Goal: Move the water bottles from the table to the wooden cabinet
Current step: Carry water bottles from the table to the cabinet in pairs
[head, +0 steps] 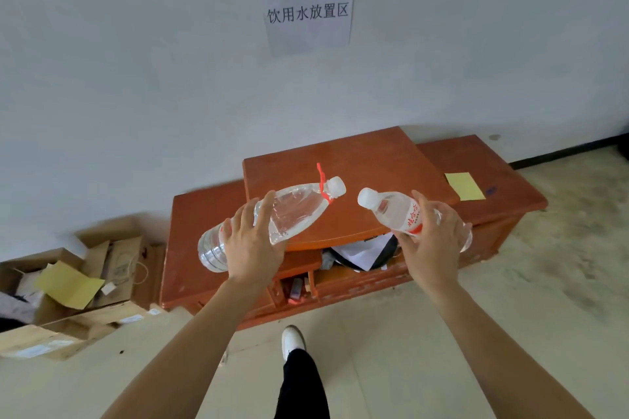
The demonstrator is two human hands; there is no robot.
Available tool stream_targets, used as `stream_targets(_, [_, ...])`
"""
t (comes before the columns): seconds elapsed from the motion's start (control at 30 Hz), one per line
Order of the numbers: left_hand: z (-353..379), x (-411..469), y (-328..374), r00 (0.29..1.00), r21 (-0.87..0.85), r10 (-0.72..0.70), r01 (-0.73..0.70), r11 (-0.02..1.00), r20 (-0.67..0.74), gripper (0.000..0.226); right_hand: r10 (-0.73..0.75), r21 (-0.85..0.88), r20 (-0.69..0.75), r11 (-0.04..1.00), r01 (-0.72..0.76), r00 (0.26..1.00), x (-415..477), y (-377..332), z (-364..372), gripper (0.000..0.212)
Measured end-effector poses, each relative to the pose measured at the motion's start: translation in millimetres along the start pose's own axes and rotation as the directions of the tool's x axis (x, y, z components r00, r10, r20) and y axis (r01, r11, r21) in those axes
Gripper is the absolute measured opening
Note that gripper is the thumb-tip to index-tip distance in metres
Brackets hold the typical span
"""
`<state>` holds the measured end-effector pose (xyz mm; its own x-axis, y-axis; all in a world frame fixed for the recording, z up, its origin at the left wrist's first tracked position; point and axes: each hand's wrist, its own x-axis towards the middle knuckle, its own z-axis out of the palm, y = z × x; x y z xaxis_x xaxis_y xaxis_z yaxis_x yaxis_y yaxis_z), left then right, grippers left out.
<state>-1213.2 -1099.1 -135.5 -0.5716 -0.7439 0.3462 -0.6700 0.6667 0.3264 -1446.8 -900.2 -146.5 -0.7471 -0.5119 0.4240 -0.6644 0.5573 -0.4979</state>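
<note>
The left hand (253, 245) wraps its fingers round the middle of a large clear bottle (296, 214), which lies tilted across the palm: its base juts out below and to the left of the fingers, and its white cap with a red strap points up and to the right. The right hand (430, 241) grips a smaller labelled bottle (391, 207), whose cap sticks out to the upper left. Both bottles hang in the air over the wooden cabinet (374, 163), the two caps near each other.
</note>
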Motion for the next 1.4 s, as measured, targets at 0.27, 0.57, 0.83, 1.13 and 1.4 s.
stream_targets(0.27, [78, 166, -71, 0.996, -0.068, -0.015, 0.021, 0.997, 0.088, 0.1, 0.017, -0.063, 0.083, 0.998, -0.012, 0.996, 139, -31, 134, 0.084])
stream_targets(0.57, [145, 301, -118, 0.981, -0.226, -0.128, 0.158, 0.961, 0.143, 0.097, 0.042, 0.014, 0.156, 0.999, -0.045, 0.987, 249, -51, 261, 0.079])
stream_targets(0.83, [226, 369, -151, 0.874, -0.445, -0.448, 0.482, 0.755, 0.188, 0.101, 0.08, 0.311, 0.412, 0.924, -0.222, 0.908, 313, -46, 405, 0.077])
stream_targets(1.13, [302, 438, -180, 0.835, -0.524, -0.545, 0.497, 0.692, 0.072, 0.103, 0.092, 0.464, 0.563, 0.787, -0.406, 0.821, 366, -75, 521, 0.069])
stream_targets(1.4, [345, 444, -205, 0.817, -0.528, -0.567, 0.529, 0.665, 0.104, 0.107, 0.01, 0.48, 0.606, 0.793, -0.375, 0.795, 392, -79, 579, 0.074])
